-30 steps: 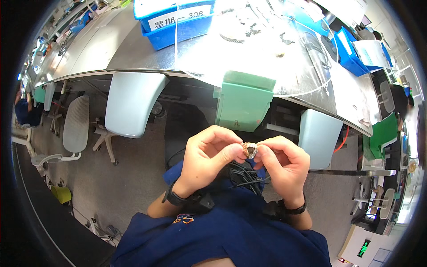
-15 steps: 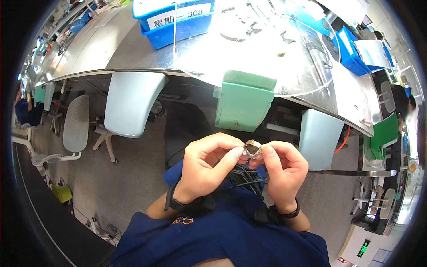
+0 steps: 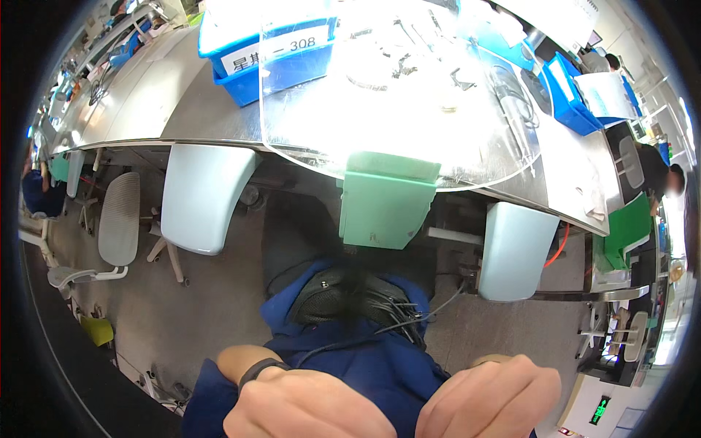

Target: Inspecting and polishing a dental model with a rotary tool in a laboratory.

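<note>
At the bottom edge of the view, the wearer's two bare hands, left hand (image 3: pixel 307 405) and right hand (image 3: pixel 493 398), are held side by side with their backs toward the camera; the fingertips are hidden, so how far the grip is open, and whether any small thing sits in it, cannot be told. Just behind them is a navy-blue shirt (image 3: pixel 387 366), the nearest thing in view, with a bundle of thin black cables (image 3: pixel 398 314) beyond on the lap. Farther out, a pale green plastic chair back (image 3: pixel 387 212) stands against a metal-topped table (image 3: pixel 208 109). On the table, a clear sheet with rounded edges (image 3: pixel 299 135) carries scattered dark scraps (image 3: pixel 403 69). At left, a bright blue plastic bin (image 3: pixel 241 91) bears a white label (image 3: pixel 277 50) with bold dark characters and digits; glare hides its contents. At right, another blue bin (image 3: pixel 573 109) has white paper (image 3: pixel 606 95) beside it. Low at right, a dark sign (image 3: pixel 600 410) glows with green symbols.
</note>
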Demonstrator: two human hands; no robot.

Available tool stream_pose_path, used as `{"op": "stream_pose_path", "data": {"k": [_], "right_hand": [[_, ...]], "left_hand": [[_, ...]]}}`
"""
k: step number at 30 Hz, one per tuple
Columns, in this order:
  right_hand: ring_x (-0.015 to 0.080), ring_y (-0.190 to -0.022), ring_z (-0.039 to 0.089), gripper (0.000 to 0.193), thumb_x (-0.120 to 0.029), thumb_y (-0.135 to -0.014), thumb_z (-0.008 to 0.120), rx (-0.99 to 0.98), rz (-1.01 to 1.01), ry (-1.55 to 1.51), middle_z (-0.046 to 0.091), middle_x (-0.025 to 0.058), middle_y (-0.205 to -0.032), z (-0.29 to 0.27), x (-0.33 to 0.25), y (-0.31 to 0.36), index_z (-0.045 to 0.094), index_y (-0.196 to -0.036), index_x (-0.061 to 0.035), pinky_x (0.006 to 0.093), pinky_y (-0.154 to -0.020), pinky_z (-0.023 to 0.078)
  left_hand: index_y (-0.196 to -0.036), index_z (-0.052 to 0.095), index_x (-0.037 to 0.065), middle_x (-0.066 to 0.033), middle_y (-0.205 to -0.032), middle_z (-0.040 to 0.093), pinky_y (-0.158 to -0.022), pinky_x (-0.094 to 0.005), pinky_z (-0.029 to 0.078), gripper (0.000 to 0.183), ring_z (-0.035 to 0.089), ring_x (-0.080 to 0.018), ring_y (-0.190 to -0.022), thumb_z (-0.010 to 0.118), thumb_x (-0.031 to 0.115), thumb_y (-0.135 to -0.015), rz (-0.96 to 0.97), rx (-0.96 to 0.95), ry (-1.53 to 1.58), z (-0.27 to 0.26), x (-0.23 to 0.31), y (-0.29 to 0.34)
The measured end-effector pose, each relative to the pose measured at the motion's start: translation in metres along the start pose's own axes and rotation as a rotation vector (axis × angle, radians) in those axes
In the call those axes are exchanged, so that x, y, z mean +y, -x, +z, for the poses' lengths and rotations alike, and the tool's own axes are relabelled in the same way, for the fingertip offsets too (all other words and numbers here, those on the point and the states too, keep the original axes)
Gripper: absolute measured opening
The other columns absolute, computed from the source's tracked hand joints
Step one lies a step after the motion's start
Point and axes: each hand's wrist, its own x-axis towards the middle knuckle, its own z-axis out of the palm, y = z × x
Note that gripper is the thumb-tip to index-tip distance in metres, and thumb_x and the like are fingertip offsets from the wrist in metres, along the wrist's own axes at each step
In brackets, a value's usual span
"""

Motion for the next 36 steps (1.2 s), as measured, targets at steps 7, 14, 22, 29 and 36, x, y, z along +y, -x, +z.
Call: {"op": "stream_pose_path", "data": {"k": [7,14,22,29,36], "right_hand": [[0.021,-0.052,0.058,0.011,0.002,-0.079,0.072,-0.076,-0.255,-0.162,0.062,0.0154,-0.068,0.009,0.006,-0.008,0.066,-0.078,0.0106,0.0275,-0.045,0.045],[0.0201,-0.05,0.056,0.012,0.0,-0.081,0.07,0.026,-0.105,-0.094,0.061,0.0153,-0.066,0.016,0.0,0.026,0.066,-0.078,0.0111,0.0266,-0.044,0.044],[0.0229,-0.028,0.042,0.036,-0.006,-0.09,0.058,0.695,0.062,0.12,0.049,0.0148,-0.047,0.055,-0.007,0.034,0.027,-0.072,-0.0071,0.032,-0.027,0.036],[0.0197,-0.048,0.055,0.014,-0.001,-0.082,0.069,0.095,-0.206,-0.019,0.06,0.0152,-0.065,0.023,0.006,0.019,0.065,-0.076,0.0111,0.0264,-0.042,0.042],[0.0255,-0.06,0.061,0.007,0.002,-0.082,0.064,-0.056,-0.064,0.105,0.064,0.018,-0.073,0.003,0.0,0.017,0.065,-0.084,0.0087,0.0318,-0.053,0.049]], "left_hand": [[-0.066,0.063,-0.002,-0.0244,-0.079,0.067,-0.051,-0.0316,0.052,0.012,0.063,-0.0252,-0.06,0.067,-0.003,-0.078,0.036,-0.066,0.224,-0.002,-0.004,-0.012],[-0.063,0.065,-0.001,-0.0183,-0.075,0.069,-0.048,-0.0239,0.043,0.02,0.056,-0.0188,-0.055,0.061,-0.004,-0.082,0.048,-0.02,0.227,0.01,-0.006,-0.007],[-0.064,0.062,0.0,-0.0155,-0.071,0.068,-0.047,-0.0234,0.042,0.018,0.054,-0.0175,-0.053,0.06,-0.006,-0.081,0.268,0.164,0.282,0.026,-0.018,-0.021],[-0.064,0.062,0.001,-0.0147,-0.072,0.069,-0.047,-0.0239,0.043,0.019,0.055,-0.0177,-0.054,0.06,-0.005,-0.083,0.363,0.2,0.303,0.024,-0.03,-0.02],[-0.067,0.063,0.004,-0.0094,-0.072,0.069,-0.051,-0.0262,0.045,0.021,0.057,-0.0182,-0.058,0.062,0.003,-0.088,-0.05,-0.073,0.096,-0.006,-0.003,-0.003]]}}
